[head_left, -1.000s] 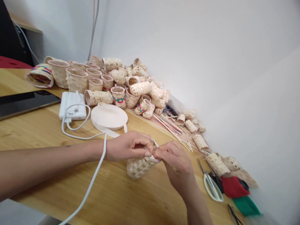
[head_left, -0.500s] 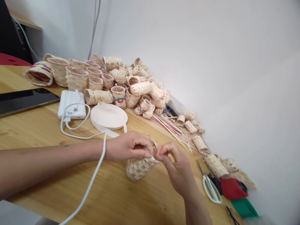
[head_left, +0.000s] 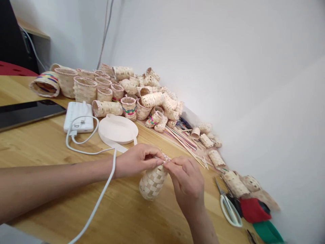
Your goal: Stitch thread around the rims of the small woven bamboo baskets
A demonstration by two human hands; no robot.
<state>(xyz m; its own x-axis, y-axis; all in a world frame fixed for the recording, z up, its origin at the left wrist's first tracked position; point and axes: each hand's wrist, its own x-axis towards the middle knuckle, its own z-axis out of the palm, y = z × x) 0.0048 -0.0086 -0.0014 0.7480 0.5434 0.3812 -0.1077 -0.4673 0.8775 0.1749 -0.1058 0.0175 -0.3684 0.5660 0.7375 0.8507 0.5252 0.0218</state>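
A small woven basket of pale strips leans on the wooden table, its rim tilted up toward my fingers. My left hand pinches the rim from the left, thumb in front. On the rim's right side, my right hand has its fingertips closed close to the left thumb. Whatever thin piece lies between the right fingertips is hidden. Part of the rim with reddish binding shows behind the hands. Beyond my left hand lies a flat roll of white strip.
A pile of woven baskets stands at the back against the wall. A white power bank trails a cable across my left forearm. Scissors, red roll and green roll lie right; a black phone is left.
My right hand has turned over the rim, its back now more toward me, with fingertips closer to my left thumb. The basket stands a little more upright.
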